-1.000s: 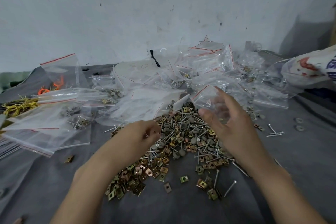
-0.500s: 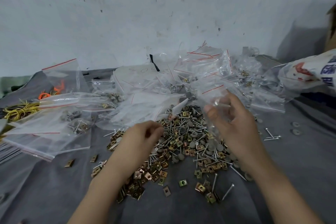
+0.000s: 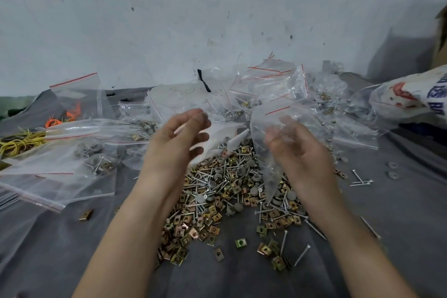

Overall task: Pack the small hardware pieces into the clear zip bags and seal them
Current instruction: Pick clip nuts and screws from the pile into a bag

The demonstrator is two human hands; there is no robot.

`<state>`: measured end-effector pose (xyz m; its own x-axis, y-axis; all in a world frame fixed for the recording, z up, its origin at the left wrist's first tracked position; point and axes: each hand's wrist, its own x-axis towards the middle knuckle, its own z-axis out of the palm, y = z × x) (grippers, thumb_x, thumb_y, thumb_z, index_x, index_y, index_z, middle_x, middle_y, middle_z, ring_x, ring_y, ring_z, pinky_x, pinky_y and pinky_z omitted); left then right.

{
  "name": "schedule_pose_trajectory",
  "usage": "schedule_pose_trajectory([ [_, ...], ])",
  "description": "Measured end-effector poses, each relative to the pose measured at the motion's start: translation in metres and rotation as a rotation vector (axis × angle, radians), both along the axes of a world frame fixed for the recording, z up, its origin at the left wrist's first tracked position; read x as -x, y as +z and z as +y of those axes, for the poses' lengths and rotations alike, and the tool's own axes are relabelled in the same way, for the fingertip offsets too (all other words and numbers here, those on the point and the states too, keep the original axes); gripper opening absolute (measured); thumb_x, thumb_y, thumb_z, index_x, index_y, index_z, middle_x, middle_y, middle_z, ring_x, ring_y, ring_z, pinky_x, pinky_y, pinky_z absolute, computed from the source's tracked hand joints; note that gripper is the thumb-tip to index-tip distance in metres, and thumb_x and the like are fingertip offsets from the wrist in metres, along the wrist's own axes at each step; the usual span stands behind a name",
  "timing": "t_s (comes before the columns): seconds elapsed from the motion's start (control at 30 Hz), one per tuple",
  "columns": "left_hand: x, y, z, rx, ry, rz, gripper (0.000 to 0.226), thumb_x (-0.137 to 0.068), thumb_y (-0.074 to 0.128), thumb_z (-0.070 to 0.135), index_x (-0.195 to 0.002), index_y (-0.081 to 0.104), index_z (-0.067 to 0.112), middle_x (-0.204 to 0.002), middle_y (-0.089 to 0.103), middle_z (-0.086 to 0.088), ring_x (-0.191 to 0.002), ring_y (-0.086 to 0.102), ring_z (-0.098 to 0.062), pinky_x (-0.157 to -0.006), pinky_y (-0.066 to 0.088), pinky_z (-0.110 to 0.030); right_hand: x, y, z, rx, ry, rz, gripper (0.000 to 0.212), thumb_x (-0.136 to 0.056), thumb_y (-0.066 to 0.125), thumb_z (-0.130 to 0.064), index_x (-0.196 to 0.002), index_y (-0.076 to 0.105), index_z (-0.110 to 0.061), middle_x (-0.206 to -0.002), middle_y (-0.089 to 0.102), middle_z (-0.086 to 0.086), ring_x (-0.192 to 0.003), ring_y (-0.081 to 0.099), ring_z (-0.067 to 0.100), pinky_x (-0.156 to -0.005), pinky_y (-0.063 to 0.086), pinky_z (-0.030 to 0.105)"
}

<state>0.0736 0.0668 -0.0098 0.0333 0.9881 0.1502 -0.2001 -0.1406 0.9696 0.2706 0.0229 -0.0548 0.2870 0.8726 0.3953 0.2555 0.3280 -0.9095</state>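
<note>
A heap of small hardware (image 3: 225, 191) lies on the grey cloth (image 3: 399, 237): silver screws, brass square clip nuts and grey round caps. My right hand (image 3: 304, 155) is raised over the heap's right side and grips an empty clear zip bag (image 3: 273, 116) with a red line near its mouth; the bag hangs down past my palm. My left hand (image 3: 174, 143) is lifted above the heap's left edge, fingers curled, its thumb and forefinger pinching what looks like a small grey piece (image 3: 204, 116), blurred by motion. The two hands are apart.
Filled zip bags (image 3: 60, 176) lie at the left, and more clear bags (image 3: 271, 84) are piled against the wall behind. Yellow wire ties (image 3: 17, 145) and orange ones (image 3: 53, 121) sit far left. A printed sack (image 3: 411, 97) lies at right, with loose screws (image 3: 360, 180) near it.
My left hand rose off the heap toward the bag, fingers still curled. My right hand lifted the clear bag higher and turned it so it hangs over the pile.
</note>
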Motion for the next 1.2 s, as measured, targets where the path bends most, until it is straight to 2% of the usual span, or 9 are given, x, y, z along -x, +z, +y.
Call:
schedule_pose_trajectory([
  [0.13,0.000,0.016,-0.004,-0.366,0.143,0.243,0.011,-0.090,0.070,0.023,-0.094,0.072,0.032,-0.095,0.074,0.011,-0.082,0.064,-0.005,-0.069,0.051,-0.015,0.008,0.001,0.000,-0.045,0.063,-0.048,0.031,-0.079,0.068,-0.061,-0.102,0.054,-0.075,-0.107,0.061,-0.046,-0.108,0.057,-0.019,-0.082,0.044,0.001],
  [0.23,-0.002,0.020,-0.004,-0.445,0.092,0.219,0.018,-0.090,0.071,0.017,-0.094,0.071,0.035,-0.095,0.074,0.012,-0.086,0.065,-0.002,-0.071,0.049,-0.011,0.008,-0.001,0.002,-0.056,0.073,-0.057,0.031,-0.080,0.068,-0.059,-0.106,0.056,-0.068,-0.108,0.059,-0.048,-0.110,0.056,-0.020,-0.083,0.042,-0.001],
  [0.4,-0.002,0.009,0.001,-0.398,-0.035,0.227,0.023,-0.089,0.070,0.013,-0.101,0.070,0.033,-0.096,0.072,0.010,-0.093,0.066,-0.006,-0.082,0.053,-0.023,0.003,-0.007,0.004,-0.070,0.045,-0.071,0.050,-0.082,0.069,-0.059,-0.127,0.063,-0.038,-0.122,0.068,-0.023,-0.114,0.062,-0.006,-0.093,0.053,0.016],
  [0.57,0.001,0.002,0.005,-0.356,-0.028,0.236,0.031,-0.088,0.070,0.008,-0.088,0.074,0.039,-0.091,0.074,0.011,-0.090,0.067,-0.005,-0.081,0.053,-0.020,0.001,-0.008,0.001,-0.057,0.042,-0.068,0.044,-0.083,0.069,-0.059,-0.122,0.065,-0.038,-0.120,0.069,-0.020,-0.114,0.063,-0.002,-0.096,0.052,0.033],
  [0.8,0.001,-0.002,0.003,-0.295,-0.041,0.251,0.030,-0.089,0.069,0.006,-0.079,0.074,0.034,-0.086,0.074,0.012,-0.090,0.069,-0.004,-0.090,0.052,-0.024,0.004,-0.002,-0.001,-0.094,0.048,-0.089,0.024,-0.084,0.069,-0.059,-0.107,0.062,-0.057,-0.112,0.068,-0.029,-0.108,0.061,-0.010,-0.082,0.048,0.008],
  [0.9,0.001,-0.003,0.005,-0.308,-0.061,0.210,0.024,-0.088,0.068,0.002,-0.086,0.071,0.025,-0.084,0.072,0.011,-0.084,0.066,-0.004,-0.083,0.053,-0.021,0.003,-0.006,0.000,-0.087,0.043,-0.091,0.046,-0.081,0.068,-0.062,-0.123,0.063,-0.043,-0.121,0.066,-0.028,-0.115,0.059,-0.009,-0.092,0.048,0.015],
  [0.97,0.001,-0.003,0.005,-0.287,-0.091,0.123,0.020,-0.087,0.068,0.002,-0.094,0.069,0.020,-0.085,0.072,0.008,-0.082,0.066,-0.005,-0.078,0.054,-0.020,0.004,-0.007,-0.001,-0.072,0.049,-0.111,0.052,-0.081,0.068,-0.063,-0.127,0.061,-0.040,-0.123,0.065,-0.028,-0.116,0.058,-0.011,-0.091,0.046,0.010],
  [1.07,-0.001,-0.003,0.006,-0.206,-0.133,-0.036,0.021,-0.081,0.068,0.013,-0.102,0.068,0.016,-0.084,0.073,0.004,-0.077,0.066,-0.008,-0.074,0.055,-0.021,0.005,-0.006,-0.002,-0.068,0.048,-0.115,0.043,-0.082,0.067,-0.064,-0.121,0.061,-0.048,-0.121,0.063,-0.033,-0.113,0.057,-0.015,-0.083,0.043,0.000],
  [1.2,-0.006,0.000,0.005,-0.086,-0.214,-0.189,0.020,-0.085,0.063,0.022,-0.099,0.068,0.009,-0.079,0.069,0.000,-0.071,0.064,-0.009,-0.073,0.056,-0.023,0.007,-0.004,-0.002,-0.070,0.043,-0.111,0.041,-0.083,0.066,-0.065,-0.119,0.062,-0.046,-0.119,0.064,-0.032,-0.113,0.058,-0.013,-0.086,0.044,0.011],
])
